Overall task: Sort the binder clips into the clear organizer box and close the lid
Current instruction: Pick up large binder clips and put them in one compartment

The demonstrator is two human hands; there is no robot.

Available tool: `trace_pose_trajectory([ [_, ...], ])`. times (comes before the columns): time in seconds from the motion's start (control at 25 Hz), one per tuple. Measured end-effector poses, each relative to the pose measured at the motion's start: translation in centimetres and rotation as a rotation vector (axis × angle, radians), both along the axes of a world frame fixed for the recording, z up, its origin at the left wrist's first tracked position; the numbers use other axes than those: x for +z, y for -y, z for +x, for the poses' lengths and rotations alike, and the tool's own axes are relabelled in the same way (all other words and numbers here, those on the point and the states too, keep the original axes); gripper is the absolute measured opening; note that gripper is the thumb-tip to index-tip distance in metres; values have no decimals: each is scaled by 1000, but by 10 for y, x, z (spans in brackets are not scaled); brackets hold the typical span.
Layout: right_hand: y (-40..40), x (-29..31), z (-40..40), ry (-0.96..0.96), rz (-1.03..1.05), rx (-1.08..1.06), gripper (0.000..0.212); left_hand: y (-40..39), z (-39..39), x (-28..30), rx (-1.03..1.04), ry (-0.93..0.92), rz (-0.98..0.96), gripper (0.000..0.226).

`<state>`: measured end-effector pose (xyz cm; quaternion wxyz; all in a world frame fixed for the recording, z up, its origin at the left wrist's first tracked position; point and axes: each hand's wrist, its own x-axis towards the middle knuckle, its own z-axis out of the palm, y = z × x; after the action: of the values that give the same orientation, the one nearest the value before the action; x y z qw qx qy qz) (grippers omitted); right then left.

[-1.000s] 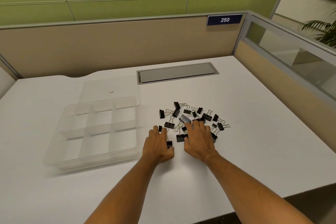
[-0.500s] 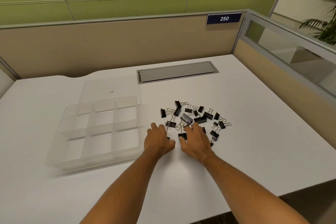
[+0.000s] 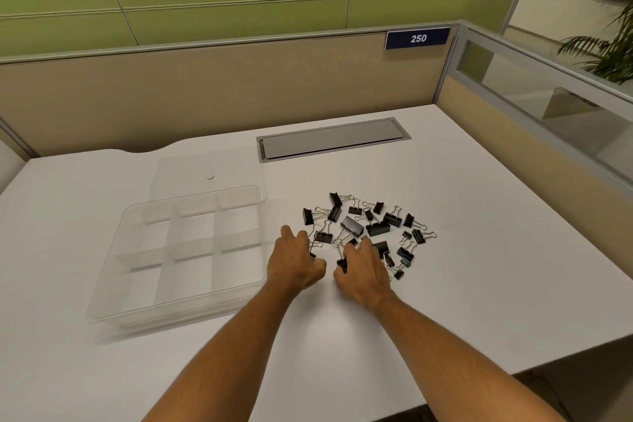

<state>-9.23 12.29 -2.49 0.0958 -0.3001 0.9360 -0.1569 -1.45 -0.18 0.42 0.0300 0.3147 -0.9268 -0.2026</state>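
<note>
While both hands work the near edge of the binder clips (image 3: pixel 368 228) heaped mid-desk, the left hand (image 3: pixel 295 262) and the right hand (image 3: pixel 363 267) each pinch one clip; tangled wire handles could drag neighbours past the organizer box (image 3: pixel 113 279), left of the heap.

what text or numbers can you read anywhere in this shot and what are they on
"250": white digits on the dark blue nameplate fixed to the top of the beige cubicle partition.
No other text can be read: the clear organizer box, its lid and the binder clips show no legible marking.
</note>
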Motion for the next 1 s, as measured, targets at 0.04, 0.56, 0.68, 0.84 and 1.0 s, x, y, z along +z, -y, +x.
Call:
trace_pose_trajectory([
  [0.04,-2,0,1,10,-45,-7,37,1,1,0,0,-5,0,33],
  [0.56,13,31,-26,-92,-413,132,21,17,8,22,106,-105,-101,38],
  [0.68,28,32,-33,-58,-451,196,33,19,14,26,157,-125,-117,34],
  [0.84,44,35,-26,8,-447,255,52,25,29,32,251,-153,-130,31],
  [1.0,66,40,-11,38,-445,284,49,48,48,38,310,-170,-144,29],
])
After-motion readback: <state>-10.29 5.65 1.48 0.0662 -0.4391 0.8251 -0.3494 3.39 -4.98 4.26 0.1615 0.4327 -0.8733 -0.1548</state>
